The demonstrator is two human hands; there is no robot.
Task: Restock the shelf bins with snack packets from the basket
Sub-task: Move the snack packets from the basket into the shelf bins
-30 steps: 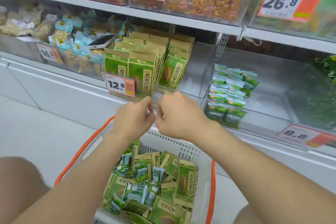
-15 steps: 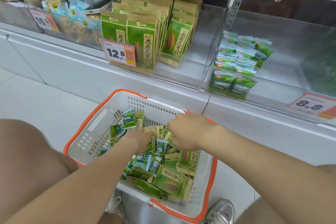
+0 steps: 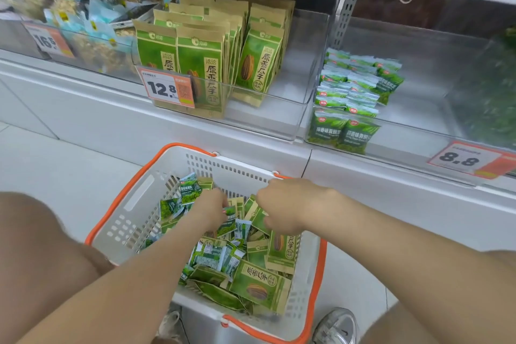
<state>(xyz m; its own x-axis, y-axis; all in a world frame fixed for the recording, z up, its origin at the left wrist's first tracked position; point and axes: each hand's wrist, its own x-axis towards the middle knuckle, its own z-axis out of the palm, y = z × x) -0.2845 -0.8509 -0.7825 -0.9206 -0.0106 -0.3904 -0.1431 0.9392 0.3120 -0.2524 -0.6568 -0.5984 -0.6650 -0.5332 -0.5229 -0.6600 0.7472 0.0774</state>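
**Both hands down in the basket**

The left hand (image 3: pixel 208 209) curls its fingers round a small green packet (image 3: pixel 228 220). The right hand (image 3: pixel 290 204) is curled down among the sunflower-seed packets (image 3: pixel 282 248); I cannot tell whether it grips one. Both are inside the white basket (image 3: pixel 139 204), where a second ago they were up at the clear sunflower-seed bin (image 3: pixel 265 117).

Head camera looks down, close over basket (image 3: pixel 131 220), facing shelf bins (image 3: pixel 279 112).
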